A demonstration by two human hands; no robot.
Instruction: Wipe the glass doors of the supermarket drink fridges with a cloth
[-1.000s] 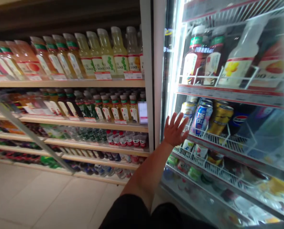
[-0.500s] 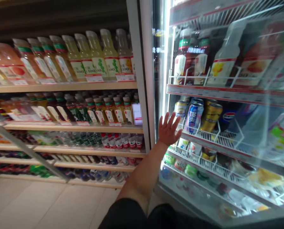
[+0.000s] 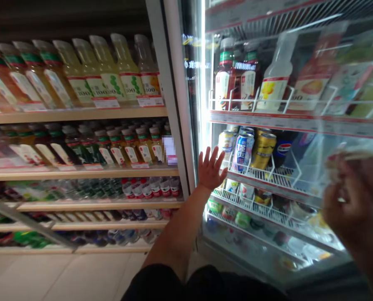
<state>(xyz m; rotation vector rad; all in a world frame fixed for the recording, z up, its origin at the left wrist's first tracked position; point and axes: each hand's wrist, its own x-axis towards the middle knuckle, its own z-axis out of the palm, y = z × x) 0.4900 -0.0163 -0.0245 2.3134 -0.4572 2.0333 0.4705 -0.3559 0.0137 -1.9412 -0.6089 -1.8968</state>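
Observation:
My left hand (image 3: 210, 169) is open, fingers spread, flat against the glass door (image 3: 302, 167) of a lit drinks fridge near its left edge. Behind the glass, just right of that hand, stand cans (image 3: 243, 151) on a wire shelf (image 3: 268, 179). My right hand (image 3: 352, 196) is raised at the right in front of the door, blurred by motion. Its fingers look curled, with something pale at them that I cannot make out.
Wooden shelves (image 3: 80, 115) on the left carry rows of juice bottles (image 3: 111, 75) and smaller bottles (image 3: 126, 146) below. The fridge frame (image 3: 174, 108) separates them from the cooler. Big bottles (image 3: 274, 79) fill the top fridge shelf. Pale floor tiles (image 3: 48, 276) lie below.
My right hand has come up into view at the right. The view has shifted right, so the shelves and fridge sit further left. My left hand stays flat on the glass.

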